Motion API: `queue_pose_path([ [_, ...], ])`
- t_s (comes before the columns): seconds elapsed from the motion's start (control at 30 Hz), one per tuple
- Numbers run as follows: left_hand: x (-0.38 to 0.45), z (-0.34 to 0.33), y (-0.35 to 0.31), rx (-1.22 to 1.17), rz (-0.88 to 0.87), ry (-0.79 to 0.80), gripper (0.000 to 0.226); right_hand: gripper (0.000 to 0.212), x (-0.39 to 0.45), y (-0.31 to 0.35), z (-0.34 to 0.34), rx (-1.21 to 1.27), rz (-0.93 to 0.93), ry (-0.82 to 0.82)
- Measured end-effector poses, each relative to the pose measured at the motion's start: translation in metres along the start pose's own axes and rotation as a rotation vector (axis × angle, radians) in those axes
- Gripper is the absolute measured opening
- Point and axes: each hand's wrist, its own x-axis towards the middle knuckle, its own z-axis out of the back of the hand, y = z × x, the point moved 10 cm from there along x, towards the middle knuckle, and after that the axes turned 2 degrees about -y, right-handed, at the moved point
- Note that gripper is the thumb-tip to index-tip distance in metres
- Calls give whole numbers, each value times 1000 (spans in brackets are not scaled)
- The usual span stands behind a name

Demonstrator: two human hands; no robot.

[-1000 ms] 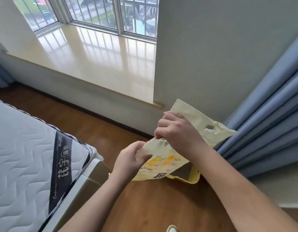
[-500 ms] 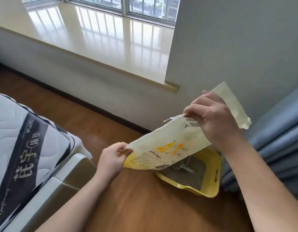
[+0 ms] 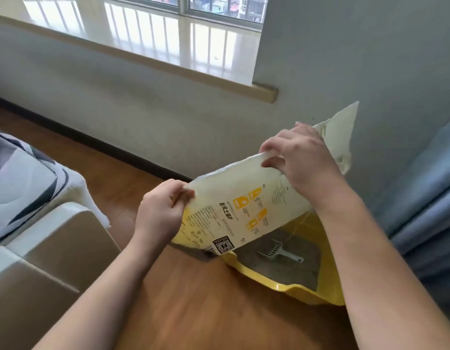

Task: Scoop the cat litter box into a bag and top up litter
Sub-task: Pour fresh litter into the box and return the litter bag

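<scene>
A pale yellow litter bag [image 3: 246, 205] with orange icons and a QR code hangs tilted over the yellow litter box [image 3: 292, 291] on the wooden floor. My left hand [image 3: 160, 210] pinches the bag's lower left corner. My right hand [image 3: 302, 157] grips its upper edge near the torn flap. Grey litter fills the box, and a light grey scoop [image 3: 277, 251] lies on it. The bag hides the box's far left part.
A mattress [image 3: 21, 180] and a beige bed frame [image 3: 54, 248] stand at the left. Blue curtains [image 3: 421, 198] hang at the right, close to the box. A grey wall and a window sill [image 3: 168, 59] run behind. Wooden floor [image 3: 206, 311] lies in front.
The view has dropped lower and closer. Both hands have stretched the bag wider over the box, the right hand shifting right along the top edge. More of the box and scoop shows.
</scene>
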Motion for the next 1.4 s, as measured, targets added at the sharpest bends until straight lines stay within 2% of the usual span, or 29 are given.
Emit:
queue_pose_path([
  [0.17,2,-11,-4,39,-60,2,10,14,-11,31,-35,71,53,8],
  [0.33,1,-10,-10,51,-120,-40,20,10,-22,27,-25,35,9,-101],
  [0.47,-6,-5,-7,78,-169,-25,21,12,-29,27,-22,45,-9,-124],
  [0.53,-8,-7,8,47,-99,31,19,12,-29,27,-21,45,-20,-126],
  [0.63,-21,-20,43,-138,152,138,33,10,-27,23,-19,61,-59,-136],
  [0.73,-45,-37,72,-522,418,126,33,10,-26,16,-12,109,-119,-165],
  [0.8,-57,-44,83,-673,511,78,30,10,-27,15,-8,131,-132,-174],
  [1.1,-52,-21,76,-734,470,-55,13,10,-33,1,-18,146,-190,-100],
  [1.4,-46,-14,72,-734,450,-7,23,10,-51,-25,-47,326,-399,31],
])
